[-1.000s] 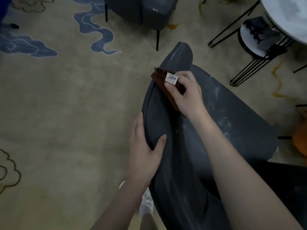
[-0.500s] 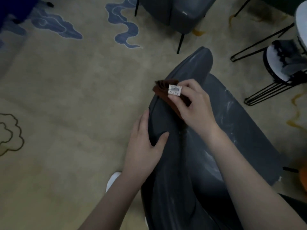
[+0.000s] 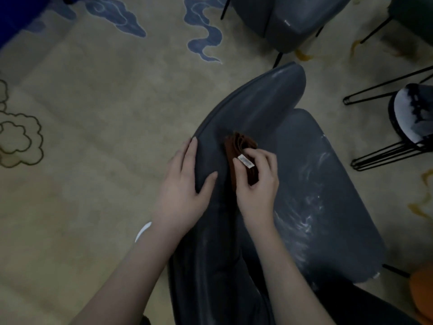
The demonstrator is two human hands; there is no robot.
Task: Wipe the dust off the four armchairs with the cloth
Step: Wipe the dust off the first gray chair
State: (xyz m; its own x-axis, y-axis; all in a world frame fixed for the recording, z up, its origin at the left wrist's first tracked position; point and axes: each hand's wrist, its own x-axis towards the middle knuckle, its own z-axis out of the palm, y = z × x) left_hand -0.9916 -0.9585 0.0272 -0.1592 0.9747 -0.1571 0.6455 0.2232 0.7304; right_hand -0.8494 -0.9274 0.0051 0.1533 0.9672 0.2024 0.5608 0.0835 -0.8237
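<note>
Head view: the right hand [image 3: 255, 184] grips the folded brown cloth [image 3: 239, 144], pressing it to the armchair [image 3: 253, 106] backrest just inside its top edge, while the left hand [image 3: 185, 191], fingers straight, rests on that edge, apparently bracing it.

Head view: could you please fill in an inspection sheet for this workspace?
Surface: armchair, dark grey; white dust streaks on its seat.
Job's things: brown cloth with a white label, against the armchair's inner side; second armchair beyond.
Clutter: orange object at lower right, unclear what it is.
Hands: left hand rests flat on the armchair's upper edge; right hand grips the cloth.
Cables: nothing seen.
Surroundings: beige carpet with blue cloud patterns; wire-legged side table to the right.
</note>
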